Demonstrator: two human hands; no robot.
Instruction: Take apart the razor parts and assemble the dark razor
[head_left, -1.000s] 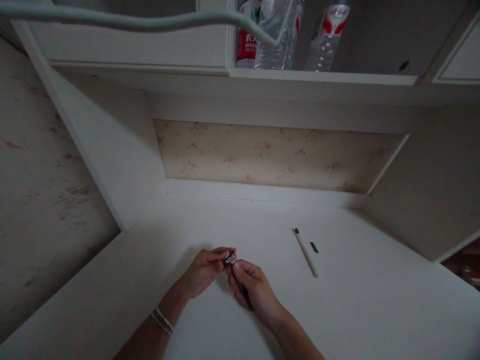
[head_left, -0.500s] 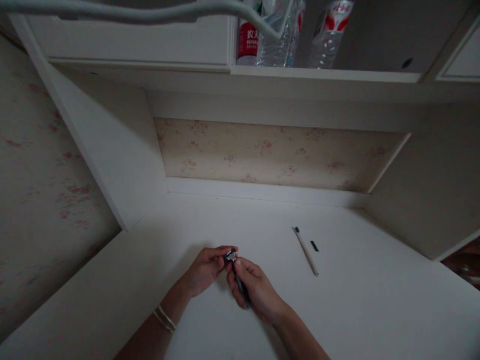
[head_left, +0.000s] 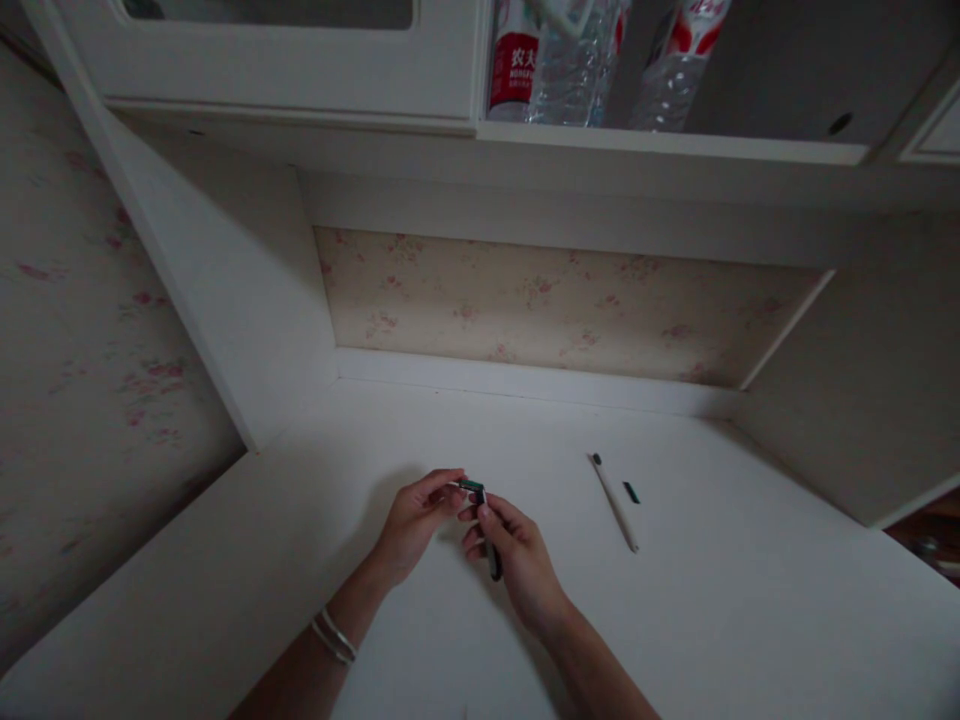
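Observation:
Both hands meet over the white desk [head_left: 712, 620], just left of the middle. My right hand [head_left: 514, 560] grips a dark slim razor handle [head_left: 491, 555] that points toward me. My left hand [head_left: 412, 515], with bracelets at the wrist, pinches the small razor head [head_left: 471, 486], which shows a green edge, at the handle's far end. The two hands' fingertips almost touch around that head. Whether head and handle are joined is hard to tell in the dim light.
A thin white stick with a dark tip [head_left: 613, 501] lies on the desk to the right, with a small dark green piece [head_left: 631, 491] beside it. Water bottles [head_left: 577, 60] stand on the shelf above. Side panels close in the desk at left and right.
The hands have risen slightly away from me. The razor head has turned in my left fingers, and its green edge shows where a silvery face showed before. The camera tilted down a little.

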